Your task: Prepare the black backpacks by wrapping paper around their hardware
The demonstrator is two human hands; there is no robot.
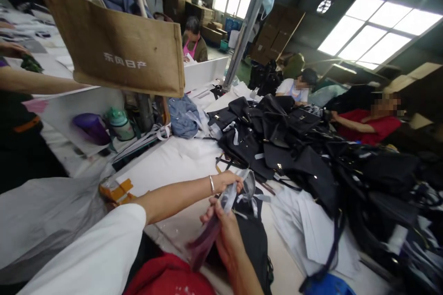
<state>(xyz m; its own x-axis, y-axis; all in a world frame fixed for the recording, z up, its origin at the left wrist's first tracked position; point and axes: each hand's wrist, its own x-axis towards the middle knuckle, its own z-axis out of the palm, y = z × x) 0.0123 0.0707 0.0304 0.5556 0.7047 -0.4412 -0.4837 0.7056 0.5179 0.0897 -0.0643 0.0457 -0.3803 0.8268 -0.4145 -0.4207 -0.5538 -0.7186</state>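
A long strip of clear plastic film [229, 197] stretches between my two hands. At its upper part my left hand [226, 181], with a silver bangle at the wrist, has its fingers closed around it. My right hand [225, 223] pinches the same strip lower down, and its loose end hangs blurred over my red clothing [169, 276]. Under and beside my hands lies a black bag [254, 244] on the white table [180, 219]. Next to my left fingers, a loop of strap in plastic wrap [249, 185] rises from the bag's top.
A large pile of black bags [294, 147] covers the table's right side. White paper sheets [314, 230] lie nearer me. A tan tote bag [128, 46] hangs at upper left, above a green bottle [120, 124]. A metal post [244, 32] stands behind. Several people work around the tables.
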